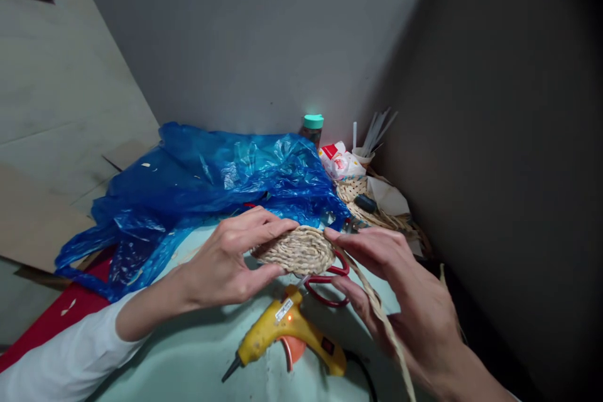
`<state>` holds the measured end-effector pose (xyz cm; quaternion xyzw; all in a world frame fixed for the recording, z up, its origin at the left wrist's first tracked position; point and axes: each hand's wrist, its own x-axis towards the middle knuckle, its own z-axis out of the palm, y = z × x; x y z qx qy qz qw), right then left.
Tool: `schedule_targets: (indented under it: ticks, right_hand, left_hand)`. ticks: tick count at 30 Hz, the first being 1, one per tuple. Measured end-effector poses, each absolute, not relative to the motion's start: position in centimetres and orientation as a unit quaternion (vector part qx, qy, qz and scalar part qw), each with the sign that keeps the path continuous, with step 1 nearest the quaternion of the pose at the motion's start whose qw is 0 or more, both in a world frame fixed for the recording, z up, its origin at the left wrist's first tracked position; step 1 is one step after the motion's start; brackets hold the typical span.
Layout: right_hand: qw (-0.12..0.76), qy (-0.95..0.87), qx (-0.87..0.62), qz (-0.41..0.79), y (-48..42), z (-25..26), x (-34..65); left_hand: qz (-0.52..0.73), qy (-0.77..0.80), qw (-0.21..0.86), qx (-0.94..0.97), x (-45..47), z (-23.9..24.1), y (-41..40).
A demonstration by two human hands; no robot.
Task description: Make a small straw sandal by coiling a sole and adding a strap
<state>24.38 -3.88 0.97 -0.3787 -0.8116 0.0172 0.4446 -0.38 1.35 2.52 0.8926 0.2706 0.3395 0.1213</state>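
A coiled oval disc of twisted straw cord is held up over the pale green table. My left hand grips its left side, fingers on top and thumb underneath. At the upper right edge, the index finger of my right hand touches the disc, with the thumb spread lower down. The loose cord end runs from the disc down across my right palm. Below the disc lies a yellow glue gun with an orange light on and its nozzle pointing lower left. Red-handled scissors rest behind it, partly hidden.
A crumpled blue plastic bag spreads along the back left. At the back right stand a jar with a teal lid, a red and white packet, a cup of glue sticks and a woven basket. Grey walls close in behind and right.
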Motion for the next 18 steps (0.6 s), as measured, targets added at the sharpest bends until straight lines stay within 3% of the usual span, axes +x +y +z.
schedule_targets:
  ticks: [18]
  right_hand:
    - [0.496,-0.778,-0.385,-0.011,-3.5,0.1,23.7]
  left_hand:
    - [0.351,0.325,0.118,0.87,1.6,1.2,-0.3]
